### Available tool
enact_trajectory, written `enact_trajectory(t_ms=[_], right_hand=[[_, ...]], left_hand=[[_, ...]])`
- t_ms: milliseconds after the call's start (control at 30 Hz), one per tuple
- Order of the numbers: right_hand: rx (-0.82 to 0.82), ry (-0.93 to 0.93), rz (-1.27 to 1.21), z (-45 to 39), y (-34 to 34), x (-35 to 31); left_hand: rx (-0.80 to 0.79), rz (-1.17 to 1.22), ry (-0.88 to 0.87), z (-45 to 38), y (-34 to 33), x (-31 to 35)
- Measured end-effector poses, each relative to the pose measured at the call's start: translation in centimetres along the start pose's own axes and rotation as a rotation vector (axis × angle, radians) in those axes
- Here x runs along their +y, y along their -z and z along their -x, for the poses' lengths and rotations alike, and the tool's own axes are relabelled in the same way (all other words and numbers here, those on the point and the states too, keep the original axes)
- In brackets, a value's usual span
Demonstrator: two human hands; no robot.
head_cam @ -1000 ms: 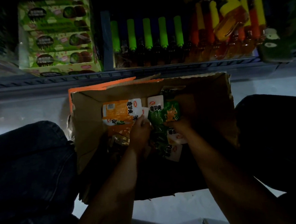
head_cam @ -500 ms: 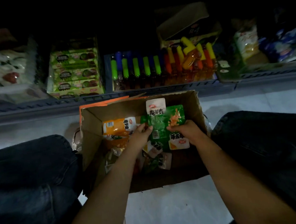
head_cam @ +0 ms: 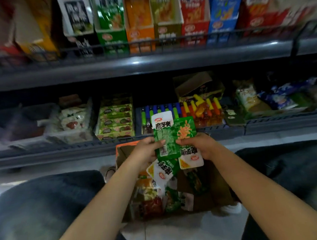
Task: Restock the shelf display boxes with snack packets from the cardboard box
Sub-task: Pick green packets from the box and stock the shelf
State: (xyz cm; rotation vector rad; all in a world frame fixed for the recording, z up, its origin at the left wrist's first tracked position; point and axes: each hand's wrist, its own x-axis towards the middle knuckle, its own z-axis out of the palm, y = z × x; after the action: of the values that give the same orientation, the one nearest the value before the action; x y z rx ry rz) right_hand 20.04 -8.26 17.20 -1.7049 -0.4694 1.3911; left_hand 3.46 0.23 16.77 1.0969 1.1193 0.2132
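Both hands pinch a fanned bunch of flat green-and-white plastic snack packets (head_cam: pixel 171 137) above the open brown cardboard box (head_cam: pixel 211 187), the left hand (head_cam: pixel 146 150) on its left edge, the right hand (head_cam: pixel 202 145) on its right, probably to square the stack; more loose packets (head_cam: pixel 159 198) lie in the box between the knees; the tall green cardboard display box (head_cam: pixel 110 23) on the far upper shelf (head_cam: pixel 150 63) looks the matching home.

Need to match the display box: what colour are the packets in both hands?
Green with white ends, in the head view: packets held by left hand and right hand.
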Motion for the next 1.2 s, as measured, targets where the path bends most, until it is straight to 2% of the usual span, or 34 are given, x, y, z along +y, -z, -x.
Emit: enact_trajectory(t_ms=[167,300,633,834,1000,1200], right_hand=[[-0.059,0.108,0.08,2.6,-0.3,-5.0],[0.003,0.15,0.121,2.9,1.2,-8.5],[0.101,0.332,0.072,4.6,2.7,-13.2],[0.084,0.311,0.073,5.5,3.5,-13.8],[0.098,0.265,-0.059,4.8,4.1,-13.8],[0.109,0.18,-0.364,3.6,4.3,-12.7]], left_hand=[[-0.017,0.103,-0.167,2.9,0.7,5.4],[-0.013,0.144,-0.256,4.1,1.5,8.6],[-0.049,0.389,-0.258,3.1,1.7,12.3],[-0.031,0.318,-0.284,2.9,0.3,12.0],[-0.037,0.344,-0.25,3.5,0.1,11.7],[-0.06,0.568,-0.193,3.1,1.6,10.6]])
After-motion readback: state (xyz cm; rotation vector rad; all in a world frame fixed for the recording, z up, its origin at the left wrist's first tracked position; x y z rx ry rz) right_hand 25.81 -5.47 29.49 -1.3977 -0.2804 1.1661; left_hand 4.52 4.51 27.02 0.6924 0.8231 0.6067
